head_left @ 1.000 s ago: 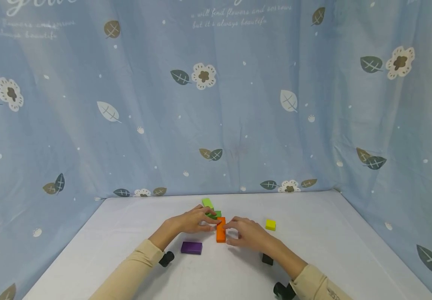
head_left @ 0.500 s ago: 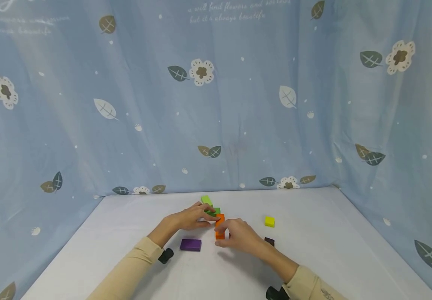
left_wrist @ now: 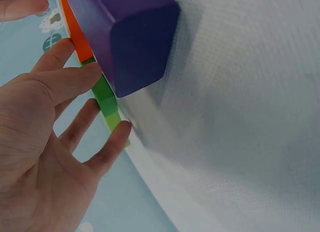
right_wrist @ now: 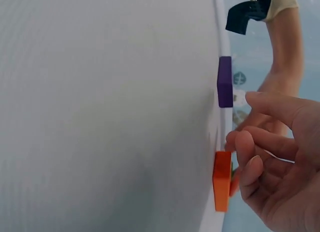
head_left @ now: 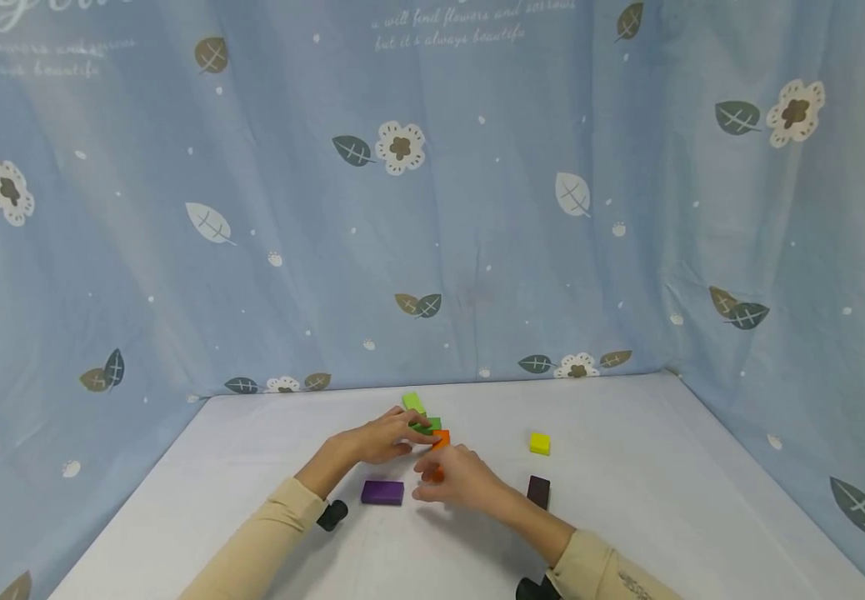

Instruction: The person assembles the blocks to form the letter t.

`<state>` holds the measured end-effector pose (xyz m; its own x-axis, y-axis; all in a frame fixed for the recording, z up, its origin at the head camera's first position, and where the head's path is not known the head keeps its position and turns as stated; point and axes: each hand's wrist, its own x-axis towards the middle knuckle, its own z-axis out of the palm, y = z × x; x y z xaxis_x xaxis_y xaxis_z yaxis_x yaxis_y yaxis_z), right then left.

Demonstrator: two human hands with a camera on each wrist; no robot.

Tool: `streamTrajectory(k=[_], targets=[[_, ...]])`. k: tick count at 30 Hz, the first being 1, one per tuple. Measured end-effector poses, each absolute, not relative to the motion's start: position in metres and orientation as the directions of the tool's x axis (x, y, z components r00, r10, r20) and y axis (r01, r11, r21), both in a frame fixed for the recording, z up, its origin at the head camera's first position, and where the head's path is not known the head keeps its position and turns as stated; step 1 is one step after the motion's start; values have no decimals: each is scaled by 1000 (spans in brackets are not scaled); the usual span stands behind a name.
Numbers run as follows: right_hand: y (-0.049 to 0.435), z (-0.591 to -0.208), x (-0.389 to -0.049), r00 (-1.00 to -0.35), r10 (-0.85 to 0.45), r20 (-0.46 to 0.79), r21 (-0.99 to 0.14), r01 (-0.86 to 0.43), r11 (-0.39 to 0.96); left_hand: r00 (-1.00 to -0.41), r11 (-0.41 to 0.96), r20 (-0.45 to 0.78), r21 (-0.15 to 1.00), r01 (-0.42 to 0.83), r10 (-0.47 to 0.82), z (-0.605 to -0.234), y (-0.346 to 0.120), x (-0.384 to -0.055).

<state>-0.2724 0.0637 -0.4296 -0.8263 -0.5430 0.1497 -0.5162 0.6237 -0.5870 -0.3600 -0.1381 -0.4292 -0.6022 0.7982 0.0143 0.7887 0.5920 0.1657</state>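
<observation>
A light green block [head_left: 413, 402], a green block [head_left: 434, 424] and an orange block [head_left: 442, 436] lie end to end in a bent row on the white table. My left hand [head_left: 382, 439] is at the left of this row, fingers extended, with fingertips at the green and orange blocks [left_wrist: 75, 29]. Over the near part of the orange block [right_wrist: 221, 182] hovers my right hand [head_left: 464, 478], fingers loosely bent, nothing held. Its thumb points left toward a purple block [head_left: 382, 492], which lies flat, nearer to me than the row. That purple block [left_wrist: 142, 46] looms large in the left wrist view.
To the right a yellow block [head_left: 541, 443] lies on the table [head_left: 627, 475]. A dark brown block [head_left: 539, 492] lies nearer, partly behind my right forearm. Black wrist cameras hang below both sleeves. A blue patterned curtain [head_left: 470, 208] encloses the back and sides.
My right hand has moved left from the orange block's right side to over its near part. The dark block shows more from behind the forearm. My left hand stays by the row.
</observation>
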Motion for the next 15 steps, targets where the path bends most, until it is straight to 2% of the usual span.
streamTrajectory(k=[9, 15], targets=[[45, -435, -269, -813, -559, 164, -543, -548, 637, -608, 595, 24, 173, 785, 794, -431, -139, -361], [40, -435, -270, -821, -548, 158, -561, -532, 635, -597, 585, 21, 175, 792, 802, -430, -138, -361]])
